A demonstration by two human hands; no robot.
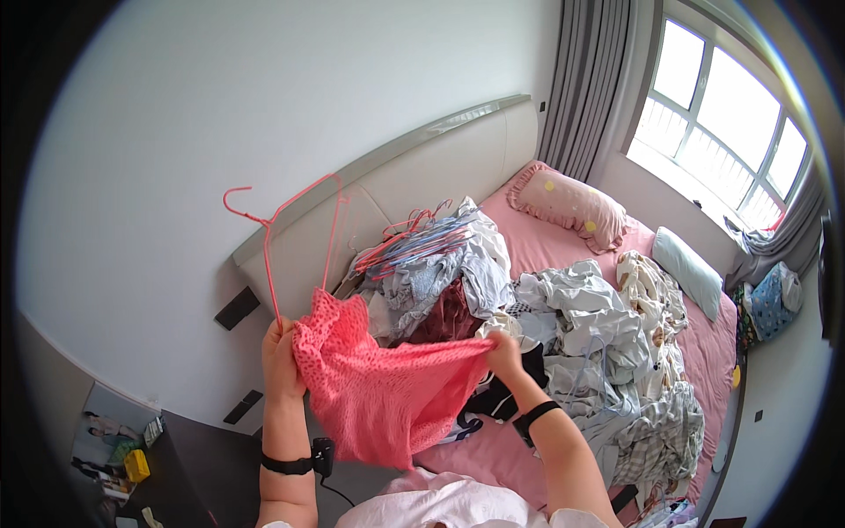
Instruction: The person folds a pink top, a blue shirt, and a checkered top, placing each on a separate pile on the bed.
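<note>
Smooth pale wall fills much of my head view, above a bed with a pink sheet. I make out the padded, cream headboard with its glossy curved rim, and a grey curtain falling in straight folds. Crumpled clothes, mostly white and grey, lie in soft heaps on the sheet, near a pink pillow with a ruffled edge. A bundle of thin red and blue hangers rests on one heap. In front of me the coral openwork knit garment hangs stretched between both hands. My left hand has its fingers folded around the slim coral hanger, hook upward, beside the knit, their tips partly hidden. My right hand pinches the garment's far edge, fingers clamped together on it.
</note>
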